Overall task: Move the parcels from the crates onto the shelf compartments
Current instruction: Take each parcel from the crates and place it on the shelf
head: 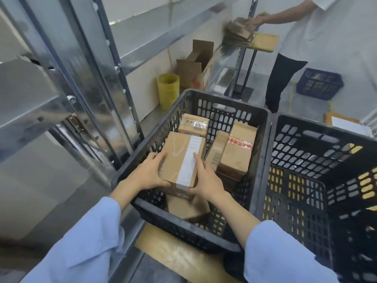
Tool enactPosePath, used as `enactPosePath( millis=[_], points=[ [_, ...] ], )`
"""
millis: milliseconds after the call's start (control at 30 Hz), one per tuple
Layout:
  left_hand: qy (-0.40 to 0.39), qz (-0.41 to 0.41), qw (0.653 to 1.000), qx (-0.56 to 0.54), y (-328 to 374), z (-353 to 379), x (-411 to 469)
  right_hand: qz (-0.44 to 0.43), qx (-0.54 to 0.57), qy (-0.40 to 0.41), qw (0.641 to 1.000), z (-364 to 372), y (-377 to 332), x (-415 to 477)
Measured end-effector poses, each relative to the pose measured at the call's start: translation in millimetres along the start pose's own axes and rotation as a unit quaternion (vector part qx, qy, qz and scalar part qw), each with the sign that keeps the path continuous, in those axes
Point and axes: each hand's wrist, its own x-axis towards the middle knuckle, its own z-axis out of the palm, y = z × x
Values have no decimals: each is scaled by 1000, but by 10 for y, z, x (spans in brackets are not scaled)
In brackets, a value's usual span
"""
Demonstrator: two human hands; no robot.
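A brown parcel with a white label strip point(181, 158) is held over the left black crate point(263, 139). My left hand point(149, 172) grips its left side and near corner. My right hand point(206, 178) grips its right side, fingers curled onto the top. Inside the crate lie several more cardboard parcels: one with clear tape point(194, 124) at the back, one with red tape point(239, 148) at the right, another point(186, 207) under the held one. The metal shelf point(30, 94) stands to the left with bare compartments.
A second black crate point(318, 180) stands to the right. A yellow tape roll point(168, 89) and an open carton point(196, 66) sit on the low shelf behind. Another person point(318, 37) handles flat cartons at the back right, near a blue crate point(319, 83).
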Motion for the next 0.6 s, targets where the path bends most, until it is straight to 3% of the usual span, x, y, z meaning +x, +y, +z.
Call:
enactPosePath(
  millis=[233,600],
  points=[
    [-39,-8,997,-62,-3,9,19,6,77,-5,997,-36,-27,43],
    [66,30,983,-168,239,-164,-188,-9,215,54,975,-212,-95,-96]
  ],
)
